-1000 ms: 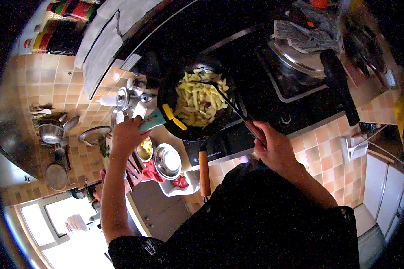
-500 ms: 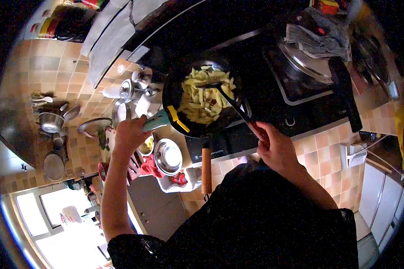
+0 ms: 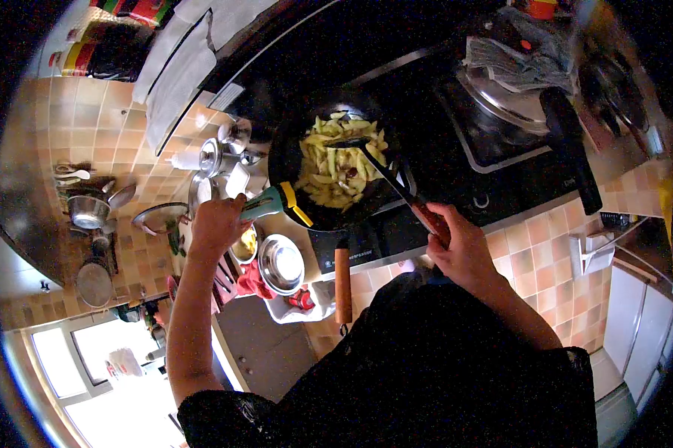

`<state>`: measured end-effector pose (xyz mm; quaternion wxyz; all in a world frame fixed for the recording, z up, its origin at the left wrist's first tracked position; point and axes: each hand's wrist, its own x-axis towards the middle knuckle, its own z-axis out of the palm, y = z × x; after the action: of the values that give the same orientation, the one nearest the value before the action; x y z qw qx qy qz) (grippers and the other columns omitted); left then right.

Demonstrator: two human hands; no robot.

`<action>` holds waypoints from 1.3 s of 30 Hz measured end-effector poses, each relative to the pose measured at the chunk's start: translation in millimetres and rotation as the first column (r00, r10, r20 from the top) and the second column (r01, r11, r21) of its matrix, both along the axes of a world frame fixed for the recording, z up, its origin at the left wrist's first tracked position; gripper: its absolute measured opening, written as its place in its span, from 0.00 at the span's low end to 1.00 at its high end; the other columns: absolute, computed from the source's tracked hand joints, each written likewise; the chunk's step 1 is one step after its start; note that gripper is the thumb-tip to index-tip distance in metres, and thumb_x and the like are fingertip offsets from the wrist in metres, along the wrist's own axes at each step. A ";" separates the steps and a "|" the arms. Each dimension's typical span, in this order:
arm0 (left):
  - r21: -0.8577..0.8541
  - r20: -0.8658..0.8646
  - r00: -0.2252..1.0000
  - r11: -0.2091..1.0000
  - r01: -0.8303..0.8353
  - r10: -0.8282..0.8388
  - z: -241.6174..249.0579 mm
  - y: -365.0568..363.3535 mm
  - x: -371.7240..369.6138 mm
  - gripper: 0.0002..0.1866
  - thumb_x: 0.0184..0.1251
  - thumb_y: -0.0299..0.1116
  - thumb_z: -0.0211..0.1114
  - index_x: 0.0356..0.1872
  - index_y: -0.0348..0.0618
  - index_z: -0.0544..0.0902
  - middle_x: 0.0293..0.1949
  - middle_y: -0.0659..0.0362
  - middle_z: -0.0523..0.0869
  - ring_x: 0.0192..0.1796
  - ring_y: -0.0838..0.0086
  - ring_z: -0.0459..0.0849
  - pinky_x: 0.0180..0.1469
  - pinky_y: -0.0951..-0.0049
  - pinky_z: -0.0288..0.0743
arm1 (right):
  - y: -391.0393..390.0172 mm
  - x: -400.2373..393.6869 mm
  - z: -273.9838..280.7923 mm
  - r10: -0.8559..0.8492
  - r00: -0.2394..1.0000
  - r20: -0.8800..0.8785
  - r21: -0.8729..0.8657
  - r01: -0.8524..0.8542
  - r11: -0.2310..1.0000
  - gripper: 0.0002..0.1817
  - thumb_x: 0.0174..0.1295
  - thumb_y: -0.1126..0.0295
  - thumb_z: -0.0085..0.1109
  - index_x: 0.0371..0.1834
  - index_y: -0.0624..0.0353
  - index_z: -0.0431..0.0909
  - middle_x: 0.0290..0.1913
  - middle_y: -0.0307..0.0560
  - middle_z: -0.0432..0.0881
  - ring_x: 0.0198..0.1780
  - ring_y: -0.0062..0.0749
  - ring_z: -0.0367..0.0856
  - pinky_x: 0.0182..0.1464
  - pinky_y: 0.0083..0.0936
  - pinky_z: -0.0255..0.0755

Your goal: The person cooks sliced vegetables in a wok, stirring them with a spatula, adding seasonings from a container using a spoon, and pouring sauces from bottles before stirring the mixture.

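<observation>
A black wok (image 3: 280, 160) on the cooktop holds pale yellow-green sliced vegetable pieces (image 3: 336, 168) with a few dark red bits. My right hand (image 3: 460, 246) is wrapped round the reddish wooden handle of a black spatula (image 3: 385, 173), whose blade rests among the pieces. On the left side, my left hand (image 3: 221, 224) grips a teal pot holder (image 3: 265, 203) with a yellow edge, pressed against the wok's rim. The wok's wooden handle (image 3: 342, 284) points towards my body, with neither hand on it.
At the right of the cooktop (image 3: 493, 198) stands a lidded pan (image 3: 508, 104) with a grey cloth (image 3: 519, 60) on top. Left of the wok are a steel bowl (image 3: 280, 265), a smaller bowl of yellow food (image 3: 244, 245), a red cloth (image 3: 254, 281) and a white bin (image 3: 306, 308).
The spatula has shifted very slightly among the pieces. Both hands keep their grips and nearly their places; the view has tilted a little.
</observation>
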<state>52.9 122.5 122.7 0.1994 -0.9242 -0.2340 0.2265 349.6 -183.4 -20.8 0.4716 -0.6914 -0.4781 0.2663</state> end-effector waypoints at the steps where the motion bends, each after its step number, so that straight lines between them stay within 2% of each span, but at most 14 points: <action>1: -0.003 0.001 1.000 1.000 0.002 -0.002 0.1 0.6 -0.6 0.22 0.52 0.47 0.76 0.42 0.46 0.81 0.27 0.55 0.87 0.31 0.59 0.88 0.34 0.61 0.81 | -0.2 0.3 0.1 -0.004 1.000 -0.012 -0.005 0.004 1.000 0.28 0.56 0.74 0.65 0.62 0.59 0.70 0.44 0.60 0.85 0.42 0.55 0.86 0.45 0.45 0.80; 13: -0.004 -0.035 0.998 0.999 0.051 -0.051 7.9 -5.9 14.9 0.23 0.50 0.44 0.78 0.43 0.44 0.80 0.28 0.55 0.87 0.31 0.59 0.88 0.34 0.61 0.81 | -1.6 2.9 -3.0 -0.027 0.999 -0.039 -0.028 0.026 0.999 0.28 0.55 0.74 0.66 0.61 0.57 0.70 0.42 0.60 0.85 0.41 0.56 0.86 0.44 0.44 0.80; 19: -0.051 -0.011 1.000 0.998 0.029 -0.029 7.8 0.4 12.9 0.23 0.52 0.48 0.76 0.42 0.45 0.81 0.27 0.54 0.87 0.31 0.58 0.88 0.35 0.60 0.81 | -2.5 2.6 -5.7 -0.049 0.998 -0.029 0.011 0.050 0.999 0.28 0.55 0.73 0.66 0.60 0.57 0.70 0.42 0.59 0.85 0.41 0.55 0.86 0.44 0.44 0.80; 22: -0.114 0.094 0.995 0.993 -0.019 0.030 6.9 2.0 11.1 0.21 0.55 0.49 0.74 0.37 0.44 0.80 0.30 0.50 0.87 0.31 0.54 0.88 0.35 0.55 0.83 | -4.5 4.0 -7.0 -0.044 0.998 -0.034 0.000 0.044 0.999 0.28 0.55 0.73 0.66 0.61 0.57 0.71 0.42 0.59 0.85 0.41 0.55 0.86 0.44 0.44 0.80; 25: -0.068 0.047 0.993 0.992 -0.103 0.106 15.3 -7.4 18.7 0.20 0.56 0.51 0.73 0.37 0.45 0.81 0.31 0.50 0.88 0.30 0.53 0.88 0.34 0.54 0.83 | -5.8 6.8 -5.0 -0.028 0.997 -0.073 -0.029 0.026 0.999 0.28 0.55 0.73 0.66 0.61 0.57 0.71 0.42 0.59 0.85 0.41 0.55 0.86 0.45 0.44 0.80; 28: -0.055 0.081 0.997 0.998 -0.014 0.018 14.8 -10.0 19.2 0.20 0.56 0.51 0.71 0.38 0.45 0.82 0.24 0.54 0.86 0.30 0.58 0.88 0.34 0.59 0.81 | -4.1 8.4 -4.4 -0.037 0.995 -0.094 -0.018 0.036 0.999 0.27 0.56 0.72 0.66 0.61 0.57 0.71 0.42 0.59 0.85 0.41 0.55 0.86 0.44 0.44 0.80; 30: -0.037 0.062 0.998 0.999 0.026 -0.024 11.3 -9.8 18.2 0.20 0.55 0.50 0.73 0.39 0.45 0.82 0.25 0.54 0.87 0.30 0.58 0.88 0.34 0.59 0.81 | -3.5 8.7 -6.6 -0.054 0.995 -0.089 -0.013 0.053 0.999 0.27 0.56 0.72 0.66 0.60 0.57 0.71 0.42 0.59 0.86 0.41 0.54 0.87 0.44 0.43 0.80; 33: -0.024 -0.005 0.999 0.999 0.032 -0.032 12.9 -13.6 23.9 0.21 0.53 0.48 0.74 0.41 0.46 0.82 0.27 0.55 0.87 0.31 0.59 0.88 0.34 0.59 0.80 | -4.0 12.0 -4.8 -0.040 0.985 -0.167 -0.091 0.025 0.996 0.26 0.57 0.72 0.65 0.60 0.57 0.71 0.39 0.58 0.86 0.39 0.53 0.87 0.44 0.43 0.81; 36: -0.002 -0.052 0.998 1.000 0.028 -0.028 19.4 -18.3 33.6 0.22 0.51 0.47 0.76 0.42 0.46 0.82 0.28 0.55 0.87 0.31 0.60 0.88 0.34 0.59 0.80 | -3.4 15.1 -4.1 -0.031 0.971 -0.237 -0.063 0.016 0.998 0.25 0.59 0.71 0.63 0.60 0.57 0.70 0.36 0.57 0.85 0.35 0.51 0.87 0.41 0.43 0.81; 39: 0.002 -0.072 0.996 0.999 0.051 -0.051 20.3 -14.2 34.2 0.22 0.51 0.47 0.77 0.42 0.47 0.82 0.28 0.55 0.87 0.31 0.61 0.88 0.35 0.60 0.80 | 3.3 21.1 8.3 -0.037 0.842 -0.539 -0.245 -0.115 0.963 0.23 0.62 0.70 0.61 0.61 0.57 0.70 0.32 0.55 0.83 0.32 0.50 0.86 0.38 0.43 0.80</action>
<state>87.0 108.3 143.1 0.2150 -0.9208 -0.2035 0.2540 370.6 -180.0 -12.5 0.4833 -0.6361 -0.3001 0.5213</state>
